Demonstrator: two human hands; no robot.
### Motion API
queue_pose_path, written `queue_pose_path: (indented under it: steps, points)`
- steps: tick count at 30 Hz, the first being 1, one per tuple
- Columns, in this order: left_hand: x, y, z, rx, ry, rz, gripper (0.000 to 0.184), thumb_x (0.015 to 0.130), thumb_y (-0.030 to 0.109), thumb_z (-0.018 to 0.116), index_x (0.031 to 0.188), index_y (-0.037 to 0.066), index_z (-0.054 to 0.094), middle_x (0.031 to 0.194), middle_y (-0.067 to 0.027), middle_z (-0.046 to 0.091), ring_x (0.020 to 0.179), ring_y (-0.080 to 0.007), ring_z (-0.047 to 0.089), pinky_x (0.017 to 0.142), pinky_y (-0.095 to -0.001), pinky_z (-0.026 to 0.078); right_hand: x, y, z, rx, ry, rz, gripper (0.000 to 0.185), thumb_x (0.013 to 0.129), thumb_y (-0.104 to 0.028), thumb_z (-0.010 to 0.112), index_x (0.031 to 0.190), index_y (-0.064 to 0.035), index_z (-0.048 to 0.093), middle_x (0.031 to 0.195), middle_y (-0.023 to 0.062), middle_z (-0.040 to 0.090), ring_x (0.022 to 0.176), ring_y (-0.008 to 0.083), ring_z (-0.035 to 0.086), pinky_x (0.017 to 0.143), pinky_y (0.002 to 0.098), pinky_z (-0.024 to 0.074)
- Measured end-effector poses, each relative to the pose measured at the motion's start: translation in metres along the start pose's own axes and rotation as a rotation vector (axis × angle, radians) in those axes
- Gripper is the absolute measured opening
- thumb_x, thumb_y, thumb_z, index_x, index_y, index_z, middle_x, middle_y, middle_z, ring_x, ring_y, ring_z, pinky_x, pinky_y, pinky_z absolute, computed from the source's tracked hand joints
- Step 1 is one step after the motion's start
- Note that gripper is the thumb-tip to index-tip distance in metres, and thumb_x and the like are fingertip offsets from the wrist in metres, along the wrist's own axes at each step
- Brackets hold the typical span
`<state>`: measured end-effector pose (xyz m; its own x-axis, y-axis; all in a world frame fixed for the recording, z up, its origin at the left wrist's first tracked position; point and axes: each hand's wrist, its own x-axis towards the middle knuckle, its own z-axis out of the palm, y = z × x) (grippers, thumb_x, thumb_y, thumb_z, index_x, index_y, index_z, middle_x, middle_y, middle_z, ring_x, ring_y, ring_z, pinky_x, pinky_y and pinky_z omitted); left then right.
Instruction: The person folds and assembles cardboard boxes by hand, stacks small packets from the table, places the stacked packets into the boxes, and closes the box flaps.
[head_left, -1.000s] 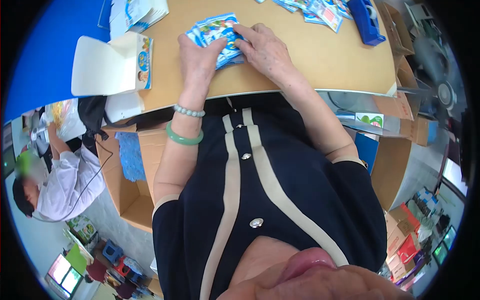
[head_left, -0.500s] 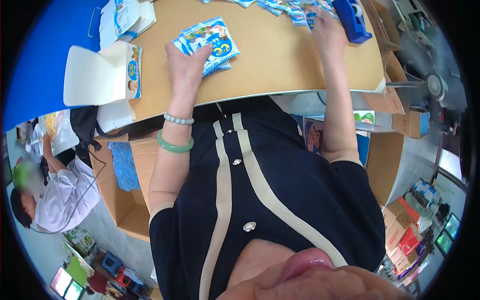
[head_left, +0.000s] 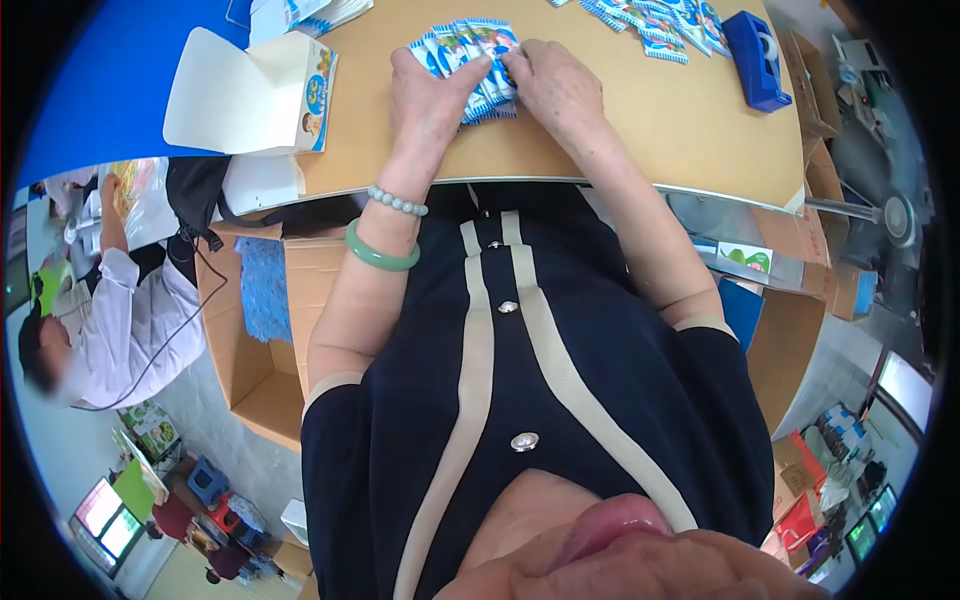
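Note:
Above the table, my left hand (head_left: pixel 428 100) is closed around a fanned stack of blue-and-white snack packets (head_left: pixel 467 45), its thumb lying over their front. At the stack's right side, my right hand (head_left: pixel 557 88) has its fingers bent and pressed together on a packet edge; its fingertips are partly hidden. Other small packets (head_left: pixel 663 48) of the same print lie scattered at the table's far right. To the left of my hands stands a white carton (head_left: pixel 250 100) with its lid up and printed side facing right.
A blue tape dispenser (head_left: pixel 757 62) sits on the right of the table (head_left: pixel 690 130). Flattened white cartons (head_left: pixel 300 15) are piled at the back left. Cardboard boxes (head_left: pixel 262 375) stand below the table's edge. A person in a white shirt (head_left: pixel 140 320) works at left; a fan (head_left: pixel 897 215) is at right.
My right hand has come from the scattered packets at right to the stack in my left hand. The packets there are now more fanned out, and the view has shifted slightly.

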<state>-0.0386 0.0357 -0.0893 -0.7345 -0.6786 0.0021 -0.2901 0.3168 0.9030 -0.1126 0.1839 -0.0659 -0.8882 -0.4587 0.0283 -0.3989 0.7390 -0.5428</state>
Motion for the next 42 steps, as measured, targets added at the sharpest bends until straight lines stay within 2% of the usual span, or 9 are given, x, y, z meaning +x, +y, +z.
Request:
queue_pose_path:
  steps: [8,12,14,23,27,30,34,39,42]
  points:
    - [-0.002,0.012,0.003,0.036,-0.035,-0.013,0.079,0.066,0.033,0.087,0.119,-0.009,0.045,0.108,-0.0225,0.067,0.092,-0.0294,0.070,0.079,-0.0374,0.056,0.005,0.020,0.000,0.142,-0.032,-0.141,0.038,0.098,-0.036,0.049,0.112,-0.0071,0.068,0.114,0.0158,0.067,0.106,0.0350,0.063,0.094,0.0442,0.0485]
    - [0.002,0.002,0.004,-0.015,-0.035,-0.027,0.076,0.067,0.029,0.087,0.118,-0.008,0.045,0.107,-0.0216,0.067,0.090,-0.0263,0.071,0.077,-0.0355,0.057,0.024,0.110,-0.027,-0.116,0.471,-0.081,0.038,0.094,-0.037,0.055,0.113,-0.0066,0.068,0.120,0.0175,0.064,0.113,0.0355,0.059,0.096,0.0440,0.0474]
    - [0.003,0.001,0.003,-0.032,-0.043,-0.020,0.075,0.068,0.028,0.087,0.118,-0.008,0.045,0.106,-0.0213,0.067,0.089,-0.0253,0.071,0.076,-0.0348,0.057,0.030,0.137,-0.052,-0.375,0.476,0.106,0.035,0.092,-0.035,0.058,0.108,-0.0061,0.068,0.118,0.0180,0.065,0.110,0.0357,0.059,0.095,0.0452,0.0478]
    - [-0.005,0.015,0.003,-0.173,-0.068,-0.046,0.071,0.069,0.021,0.087,0.116,-0.009,0.044,0.107,-0.0206,0.067,0.089,-0.0237,0.071,0.075,-0.0322,0.058,0.016,0.153,-0.066,-0.571,0.309,0.126,0.028,0.088,-0.026,0.065,0.107,-0.0056,0.067,0.104,0.0187,0.068,0.101,0.0353,0.063,0.087,0.0452,0.0505]
    - [-0.003,0.005,0.004,-0.147,-0.069,-0.042,0.070,0.069,0.020,0.087,0.116,-0.009,0.044,0.106,-0.0211,0.067,0.089,-0.0237,0.071,0.075,-0.0323,0.058,-0.002,0.174,-0.077,0.007,0.428,0.286,0.027,0.088,-0.018,0.067,0.110,-0.0032,0.066,0.094,0.0132,0.068,0.091,0.0282,0.065,0.081,0.0396,0.0520]
    - [0.001,0.003,0.004,-0.117,-0.090,-0.028,0.071,0.069,0.020,0.087,0.117,-0.009,0.044,0.106,-0.0217,0.067,0.088,-0.0241,0.071,0.076,-0.0326,0.058,-0.004,0.190,-0.108,0.895,0.249,0.303,0.026,0.089,-0.009,0.065,0.114,-0.0004,0.063,0.089,0.0064,0.066,0.083,0.0186,0.062,0.076,0.0334,0.0510]
    - [0.001,0.009,0.003,-0.133,-0.061,-0.060,0.071,0.069,0.020,0.087,0.117,-0.009,0.043,0.106,-0.0222,0.067,0.089,-0.0246,0.071,0.077,-0.0326,0.057,-0.012,0.190,-0.117,1.556,-0.072,0.274,0.024,0.090,-0.004,0.064,0.112,0.0024,0.062,0.089,0.0034,0.064,0.080,0.0125,0.058,0.076,0.0290,0.0492]
    - [-0.003,0.001,0.004,-0.060,-0.029,-0.010,0.074,0.067,0.024,0.087,0.116,-0.010,0.044,0.105,-0.0230,0.067,0.092,-0.0269,0.070,0.077,-0.0345,0.057,-0.018,0.137,-0.080,1.660,-0.130,0.042,0.018,0.090,-0.004,0.065,0.107,-0.0003,0.065,0.092,0.0044,0.065,0.081,0.0124,0.059,0.078,0.0288,0.0486]
    - [-0.005,0.009,0.003,-0.150,-0.052,-0.029,0.075,0.065,0.026,0.087,0.116,-0.010,0.044,0.106,-0.0230,0.067,0.094,-0.0283,0.070,0.079,-0.0361,0.057,-0.019,0.082,-0.043,1.185,0.055,-0.154,0.018,0.091,-0.005,0.064,0.109,-0.0012,0.067,0.097,0.0050,0.066,0.089,0.0140,0.061,0.086,0.0295,0.0490]
